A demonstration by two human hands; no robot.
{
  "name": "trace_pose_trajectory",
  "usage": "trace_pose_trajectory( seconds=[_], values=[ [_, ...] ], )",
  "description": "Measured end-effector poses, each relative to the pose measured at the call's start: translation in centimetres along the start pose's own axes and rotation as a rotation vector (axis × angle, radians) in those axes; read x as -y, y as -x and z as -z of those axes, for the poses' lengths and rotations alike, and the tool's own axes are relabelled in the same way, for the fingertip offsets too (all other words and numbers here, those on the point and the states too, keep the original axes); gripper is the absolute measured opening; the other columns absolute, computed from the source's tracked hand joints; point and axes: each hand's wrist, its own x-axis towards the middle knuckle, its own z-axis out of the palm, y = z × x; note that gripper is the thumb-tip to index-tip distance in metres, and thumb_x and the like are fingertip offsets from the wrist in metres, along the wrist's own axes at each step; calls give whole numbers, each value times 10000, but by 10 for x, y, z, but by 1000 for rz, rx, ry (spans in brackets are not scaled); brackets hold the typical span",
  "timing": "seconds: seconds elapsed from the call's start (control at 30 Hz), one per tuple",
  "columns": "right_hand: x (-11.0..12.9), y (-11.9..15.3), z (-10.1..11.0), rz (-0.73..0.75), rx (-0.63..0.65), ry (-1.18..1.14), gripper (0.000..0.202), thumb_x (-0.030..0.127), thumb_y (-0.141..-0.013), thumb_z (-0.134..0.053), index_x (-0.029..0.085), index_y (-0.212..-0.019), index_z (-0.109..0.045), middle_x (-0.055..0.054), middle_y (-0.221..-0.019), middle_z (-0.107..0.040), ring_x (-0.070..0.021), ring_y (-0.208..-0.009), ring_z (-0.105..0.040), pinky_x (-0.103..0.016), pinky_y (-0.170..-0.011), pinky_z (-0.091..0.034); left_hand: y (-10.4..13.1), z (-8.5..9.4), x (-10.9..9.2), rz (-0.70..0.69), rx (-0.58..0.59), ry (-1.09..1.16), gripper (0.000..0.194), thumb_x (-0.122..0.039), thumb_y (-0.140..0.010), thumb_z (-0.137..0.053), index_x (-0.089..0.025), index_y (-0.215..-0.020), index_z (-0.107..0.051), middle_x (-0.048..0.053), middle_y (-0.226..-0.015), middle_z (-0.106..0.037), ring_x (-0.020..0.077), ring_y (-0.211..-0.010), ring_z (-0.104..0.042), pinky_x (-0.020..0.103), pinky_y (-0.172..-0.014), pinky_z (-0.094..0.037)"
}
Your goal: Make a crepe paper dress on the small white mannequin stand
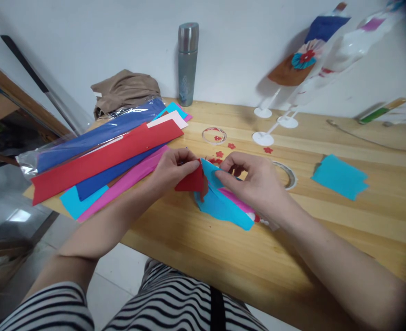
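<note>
My left hand is closed in a pinch on a red paper piece, which hangs below the fingertips beside a narrow brown piece. My right hand pinches a light blue paper piece between thumb and forefinger, its tip close to the left fingertips. Under both hands lie more light blue paper and a pink strip. Small red paper flowers are scattered just beyond the hands. A tape roll is partly hidden behind my right hand.
Long coloured paper sheets are stacked at the left, with a brown cloth behind. A flask stands by the wall. Decorated bottles on white stands rise at the back right. Cut blue paper lies right; a clear tape ring lies mid-table.
</note>
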Motion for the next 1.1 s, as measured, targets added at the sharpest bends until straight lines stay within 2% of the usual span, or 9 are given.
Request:
trace_pose_trajectory(
  seconds=[0.23, 0.33, 0.43, 0.5, 0.6, 0.67, 0.77, 0.93, 1.1],
  values=[
    [12, 9, -6, 196, 4, -48, 128, 250, -820, -642, 242, -714, -572, -4, -675, -629, -153, -601, -508, -314, -596, -402, 2, -2, -2, 11, -38, 17, 142, -269, -719, -736, -165, -659, -661, 9, -645, -649, 113, -595, -547, 240, -567, -401],
    [13, 12, -7, 316, 82, -124, 92, 280, -871, -660, 232, -806, -614, -34, -782, -665, -172, -669, -557, -326, -635, -448, 3, -2, -4, 25, -9, 34, 156, -284, -733, -741, -168, -658, -667, -2, -623, -632, 105, -578, -528, 236, -558, -397],
    [12, 12, -5, 390, 169, -200, 190, 330, -944, -611, 230, -783, -617, -46, -798, -668, -183, -711, -587, -334, -663, -463, 3, -2, -4, 53, 22, 72, 180, -302, -732, -762, -170, -662, -662, -15, -594, -614, 97, -548, -504, 228, -533, -381],
    [9, 10, -4, 340, 127, -213, 259, 343, -969, -566, 232, -738, -598, -37, -747, -643, -180, -689, -574, -337, -651, -443, 2, -2, -3, 72, 37, 103, 193, -310, -718, -776, -166, -669, -657, -12, -599, -623, 94, -540, -505, 225, -523, -372],
    [6, 6, -3, 100, -3, -213, 247, 356, -946, -599, 235, -731, -584, -20, -685, -605, -174, -628, -537, -331, -602, -408, 2, -1, -2, 86, 58, 125, 207, -324, -710, -779, -161, -685, -654, -2, -619, -642, 95, -539, -525, 224, -522, -373],
    [5, 4, -2, -16, 9, -233, 300, 416, -948, -590, 232, -711, -577, -17, -655, -579, -174, -602, -514, -328, -568, -382, 3, -2, -2, 77, 59, 108, 200, -316, -718, -780, -162, -697, -654, -2, -628, -648, 100, -551, -544, 224, -527, -378],
    [5, 2, -1, -49, 78, -258, 383, 496, -946, -544, 227, -676, -579, -23, -628, -559, -178, -593, -486, -331, -554, -352, 5, -3, -3, 46, 58, 74, 182, -300, -729, -780, -165, -702, -660, -3, -632, -652, 105, -557, -549, 223, -520, -368],
    [0, -2, -7, -152, 82, -324, 263, 454, -793, -717, 230, -696, -619, -36, -672, -630, -184, -614, -518, -328, -575, -394, 5, -5, -3, 60, 65, 101, 173, -284, -715, -782, -170, -668, -660, 1, -618, -638, 105, -548, -529, 231, -517, -351],
    [1, -2, -10, -187, 147, -416, 313, 511, -770, -720, 225, -694, -618, -17, -664, -608, -158, -591, -484, -304, -548, -368, 2, -2, 0, 79, 75, 188, 176, -286, -674, -792, -164, -665, -666, 7, -659, -655, 108, -586, -553, 238, -557, -392]
  ],
)
